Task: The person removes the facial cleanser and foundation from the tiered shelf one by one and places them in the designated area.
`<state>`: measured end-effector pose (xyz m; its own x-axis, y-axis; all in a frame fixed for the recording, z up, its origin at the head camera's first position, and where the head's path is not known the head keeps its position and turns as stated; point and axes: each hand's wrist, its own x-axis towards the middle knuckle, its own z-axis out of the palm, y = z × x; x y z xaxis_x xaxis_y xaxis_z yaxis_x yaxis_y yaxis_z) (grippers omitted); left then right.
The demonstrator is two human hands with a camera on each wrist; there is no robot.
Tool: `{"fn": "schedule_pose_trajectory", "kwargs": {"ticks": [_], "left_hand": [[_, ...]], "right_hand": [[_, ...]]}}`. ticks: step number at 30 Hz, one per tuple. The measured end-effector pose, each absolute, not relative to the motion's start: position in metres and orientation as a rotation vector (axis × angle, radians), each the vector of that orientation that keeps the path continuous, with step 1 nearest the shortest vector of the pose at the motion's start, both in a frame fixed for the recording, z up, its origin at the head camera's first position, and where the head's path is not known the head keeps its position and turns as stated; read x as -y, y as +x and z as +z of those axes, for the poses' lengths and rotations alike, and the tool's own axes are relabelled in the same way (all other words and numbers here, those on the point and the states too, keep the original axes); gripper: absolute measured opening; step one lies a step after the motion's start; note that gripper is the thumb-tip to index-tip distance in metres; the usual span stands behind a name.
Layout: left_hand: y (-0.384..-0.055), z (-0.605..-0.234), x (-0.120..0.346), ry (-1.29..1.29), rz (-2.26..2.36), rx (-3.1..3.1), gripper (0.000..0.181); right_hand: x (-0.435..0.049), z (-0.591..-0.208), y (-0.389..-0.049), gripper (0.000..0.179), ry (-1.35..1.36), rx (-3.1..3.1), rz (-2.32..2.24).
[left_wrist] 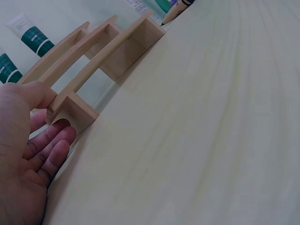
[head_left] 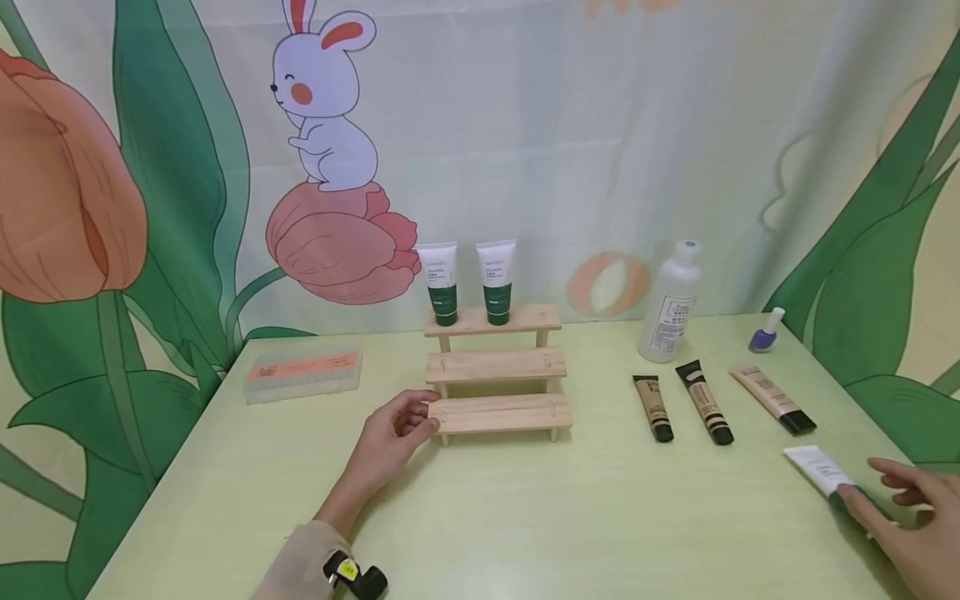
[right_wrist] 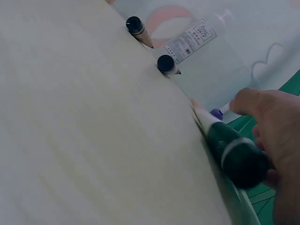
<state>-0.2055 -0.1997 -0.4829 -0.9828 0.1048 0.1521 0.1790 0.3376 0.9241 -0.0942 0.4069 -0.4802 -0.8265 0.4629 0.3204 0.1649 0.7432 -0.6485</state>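
In the head view my left hand (head_left: 397, 425) grips the left end of the lowest step of a wooden three-step display rack (head_left: 498, 414). The left wrist view has its thumb on top of the board and the other fingers curled under it. Two white-and-green squeeze tubes, one on the left (head_left: 442, 283) and one on the right (head_left: 497, 282), stand cap down on the top step. A third white-and-green tube (head_left: 813, 468) lies at the table's right side. Over its capped end is my right hand (head_left: 918, 521), thumb and fingers spread on either side; the right wrist view shows its green end (right_wrist: 234, 154) by the fingers.
Left of the rack lies a flat translucent case (head_left: 303, 375) with an orange label. Toward the right are a white bottle (head_left: 670, 304), a purple nail polish bottle (head_left: 765, 333), two gold-and-black tubes (head_left: 705, 402) and a pink tube (head_left: 771, 398). A printed curtain (head_left: 510, 125) hangs behind the table.
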Motion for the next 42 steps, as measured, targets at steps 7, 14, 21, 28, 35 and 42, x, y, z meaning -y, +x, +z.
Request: {"fn": "schedule_pose_trajectory", "kwargs": {"ticks": [7, 14, 21, 28, 35, 42], "left_hand": [[-0.204, -0.481, 0.199, -0.252, -1.746, 2.526, 0.031], [-0.205, -0.482, 0.199, -0.260, -1.739, 2.522, 0.031], [-0.206, -0.483, 0.200, -0.273, -1.746, 2.513, 0.031], [-0.205, -0.482, 0.201, -0.264, -1.742, 2.525, 0.031], [-0.207, -0.483, 0.201, -0.304, -1.739, 2.512, 0.031], [-0.206, -0.483, 0.202, -0.299, -1.740, 2.503, 0.032]], "right_hand": [[-0.402, -0.469, -0.098, 0.056, -0.653, 2.296, 0.932], [-0.395, -0.460, -0.102, 0.058, -0.471, 2.257, 1.004], [-0.382, -0.444, -0.115, 0.061, -0.222, 2.339, 1.007], [-0.354, -0.421, -0.138, 0.059, 0.016, 2.317, 1.125], [-0.321, -0.404, -0.161, 0.063, 0.191, 2.330, 1.173], [-0.279, -0.384, -0.187, 0.053, 0.344, 2.260, 1.305]]}}
